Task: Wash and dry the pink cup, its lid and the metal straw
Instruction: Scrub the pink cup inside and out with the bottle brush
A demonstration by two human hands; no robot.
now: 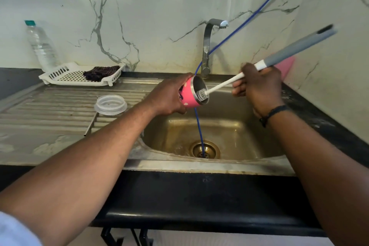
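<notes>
A: Entry, grip first. Left hand (169,96) wraps the pink cup (190,96) round its body, fingers curled on the wall, cup tipped on its side with the steel mouth facing right toward the other hand. Right hand (257,86) pinches the bottle brush (229,82) on its white shaft, just below the grey handle.

B: Where does the brush head sit?

A: Bristles are inside the cup mouth, low against the inner wall. Both held above the sink basin (229,132), not resting on anything.

B: The relation the next stroke depends on?

A: Brush shaft runs up and to the right from the cup; the cup's long axis lies roughly along the same line, mouth open to the right hand. So the brush can travel in and out along that axis (my judgement: the cup interior is being scrubbed, an early part of the washing).

B: Other task items?

A: Clear lid (110,104) lies on the ribbed draining board (60,106) left of the basin, well apart from the cup. Metal straw (90,125) lies just in front of it, its far end near the lid's edge. The left hand is nearer to both.

B: Surroundings?

A: Tap (207,46) behind the basin, no visible flow. Blue hose (199,132) drops into the drain. White rack (79,75) holding a dark cloth (100,73) and a water bottle (42,46) at the back of the bench.
</notes>
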